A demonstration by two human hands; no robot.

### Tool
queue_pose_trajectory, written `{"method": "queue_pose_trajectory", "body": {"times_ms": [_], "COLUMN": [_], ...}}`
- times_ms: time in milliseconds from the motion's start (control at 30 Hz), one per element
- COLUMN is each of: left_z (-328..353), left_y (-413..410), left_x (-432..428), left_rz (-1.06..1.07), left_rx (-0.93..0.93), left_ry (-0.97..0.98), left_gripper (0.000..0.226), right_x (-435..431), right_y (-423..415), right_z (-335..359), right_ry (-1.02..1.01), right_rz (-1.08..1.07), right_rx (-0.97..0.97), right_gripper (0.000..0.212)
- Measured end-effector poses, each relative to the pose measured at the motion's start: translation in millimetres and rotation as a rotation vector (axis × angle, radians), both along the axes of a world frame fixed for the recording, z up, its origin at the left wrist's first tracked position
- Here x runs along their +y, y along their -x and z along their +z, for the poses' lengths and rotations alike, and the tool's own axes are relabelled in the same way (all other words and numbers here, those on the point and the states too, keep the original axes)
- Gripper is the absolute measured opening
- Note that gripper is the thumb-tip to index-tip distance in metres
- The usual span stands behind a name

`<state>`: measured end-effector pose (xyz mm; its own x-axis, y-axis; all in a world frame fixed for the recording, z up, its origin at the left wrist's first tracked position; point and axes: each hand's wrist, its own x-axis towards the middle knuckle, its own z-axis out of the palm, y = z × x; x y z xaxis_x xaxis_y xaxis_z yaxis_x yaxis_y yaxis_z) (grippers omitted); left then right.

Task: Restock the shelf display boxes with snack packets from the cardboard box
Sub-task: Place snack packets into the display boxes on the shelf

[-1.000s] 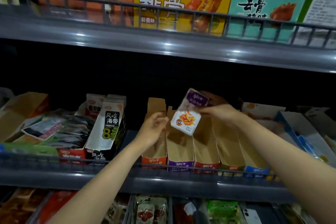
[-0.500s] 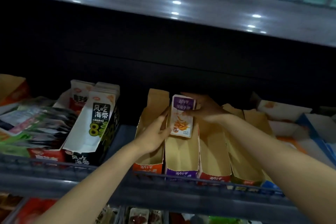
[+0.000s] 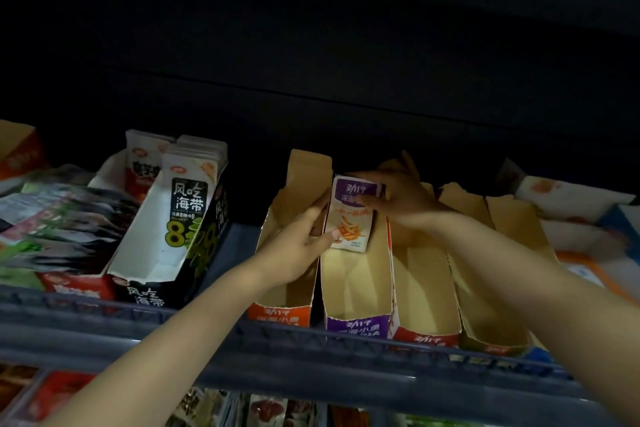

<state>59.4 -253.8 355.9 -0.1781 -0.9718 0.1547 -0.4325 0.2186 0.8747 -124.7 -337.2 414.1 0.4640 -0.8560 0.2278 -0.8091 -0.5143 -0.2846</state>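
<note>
Head view: the right hand grips the top of the snack packet, thumb across its purple band. The packet stands nearly upright inside the purple-fronted display box, toward the rear. The left hand clasps that box's left wall where it adjoins the orange-fronted display box; its thumb tip touches the packet's lower left corner. Both boxes sit behind the shelf rail.

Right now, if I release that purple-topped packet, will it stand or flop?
Probably flops forward: the packet looks thin and flat, and the right hand pinches its top. Likely light. The purple-fronted box looks empty ahead, so nothing props it.
</note>
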Motion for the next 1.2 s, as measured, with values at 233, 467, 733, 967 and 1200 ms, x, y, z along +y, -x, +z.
{"method": "queue_pose_trajectory", "body": {"times_ms": [233, 467, 733, 967, 1200], "left_z": [1.9, 0.8, 0.5, 2.2, 19.3], "left_y": [1.3, 4.6, 7.7, 12.6, 16.1], "left_x": [0.5, 0.1, -0.2, 3.1, 20.8], "left_rz": [0.007, 0.022, 0.042, 0.075, 0.104], "left_rx": [-0.026, 0.006, 0.011, 0.009, -0.016], "left_ry": [-0.019, -0.036, -0.028, -0.003, 0.023], "left_gripper": [0.051, 0.052, 0.048, 0.049, 0.056], "right_x": [-9.9, -21.1, -23.3, -13.3, 29.9], "right_y": [1.2, 2.2, 1.2, 2.1, 18.1], "right_z": [-1.8, -7.1, -7.9, -4.4, 20.4], "right_ry": [-0.168, -0.032, -0.118, -0.161, -0.105], "right_rz": [0.100, 0.106, 0.078, 0.049, -0.017], "right_rx": [-0.141, -0.087, -0.178, -0.182, -0.149], "right_gripper": [0.046, 0.039, 0.032, 0.041, 0.046]}}
